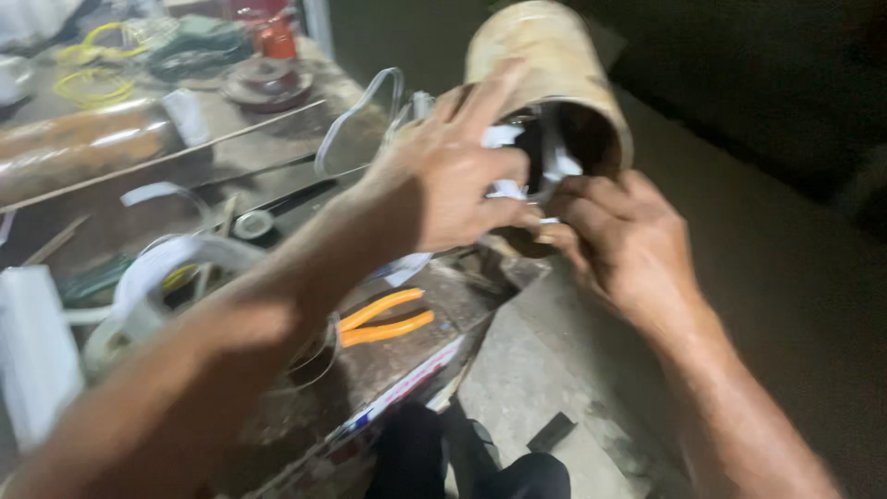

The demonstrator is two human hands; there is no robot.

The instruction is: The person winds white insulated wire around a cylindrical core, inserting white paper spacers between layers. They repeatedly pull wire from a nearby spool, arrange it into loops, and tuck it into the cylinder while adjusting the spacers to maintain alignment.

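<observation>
A rusty tan metal cylinder [552,57] is held up in front of me, its dark open end facing me. White strips of paper [558,166] stick out of that opening. My left hand [453,171] presses against the cylinder's left rim, index finger stretched up along its side, thumb on a white strip. At the lower edge of the opening, my right hand [621,236] pinches the end of a white strip with its fingertips.
A cluttered workbench [407,356] lies to the left with orange-handled pliers [383,319], a roll of white tape [152,277], loose wires, metal rods and a red can [275,39]. Grey concrete floor [795,277] runs to the right. Dark trouser legs show below.
</observation>
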